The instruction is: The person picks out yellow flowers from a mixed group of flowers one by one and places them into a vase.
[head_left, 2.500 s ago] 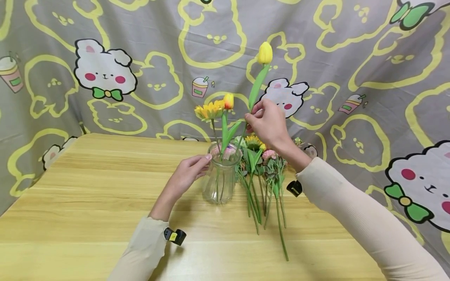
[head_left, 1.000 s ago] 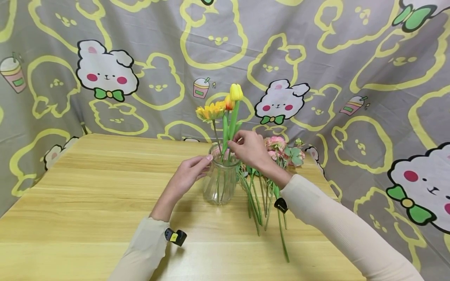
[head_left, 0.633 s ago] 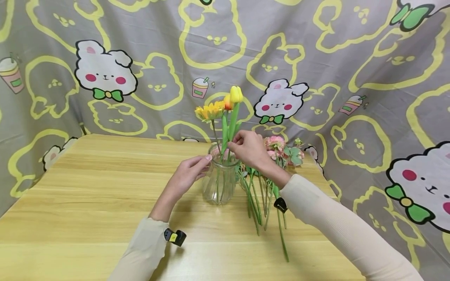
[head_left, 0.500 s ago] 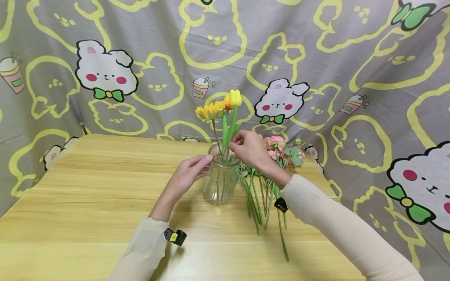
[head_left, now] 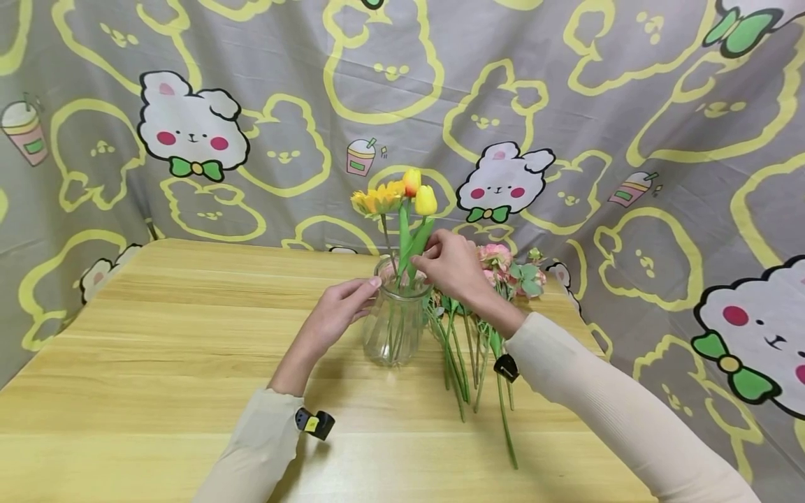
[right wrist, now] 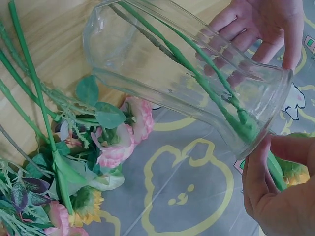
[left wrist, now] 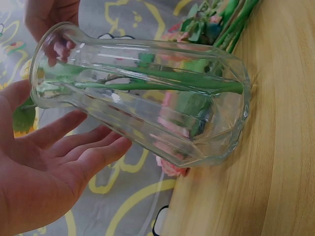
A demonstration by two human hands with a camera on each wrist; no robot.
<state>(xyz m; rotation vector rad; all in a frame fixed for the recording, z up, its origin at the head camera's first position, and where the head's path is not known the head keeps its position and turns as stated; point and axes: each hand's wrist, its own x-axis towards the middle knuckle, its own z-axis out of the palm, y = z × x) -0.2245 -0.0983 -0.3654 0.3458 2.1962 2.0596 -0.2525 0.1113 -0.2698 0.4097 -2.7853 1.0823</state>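
Note:
A clear glass vase (head_left: 393, 328) stands upright on the table, holding an orange-yellow sunflower (head_left: 379, 199), a red-and-yellow tulip (head_left: 411, 182) and a yellow tulip (head_left: 425, 200). My right hand (head_left: 454, 269) pinches the yellow tulip low on its stem, right at the vase mouth. Its stem reaches down inside the glass. My left hand (head_left: 336, 313) rests against the vase's left side, thumb at the rim. In the left wrist view, the left hand's fingers (left wrist: 74, 147) lie loosely extended along the glass. Part of the tulip's stem is hidden behind the right hand's fingers.
To the vase's right lies a pile of artificial flowers, with pink blooms (head_left: 495, 258) toward the back and green stems (head_left: 505, 419) pointing to the front. A second sunflower (right wrist: 87, 206) lies among them. A grey patterned curtain (head_left: 283, 70) hangs behind the wooden table (head_left: 189, 335).
The right hand has brought the yellow tulip down and left into the vase. Over the last half second its bloom has sunk below the red-and-yellow one. The left hand has stayed put.

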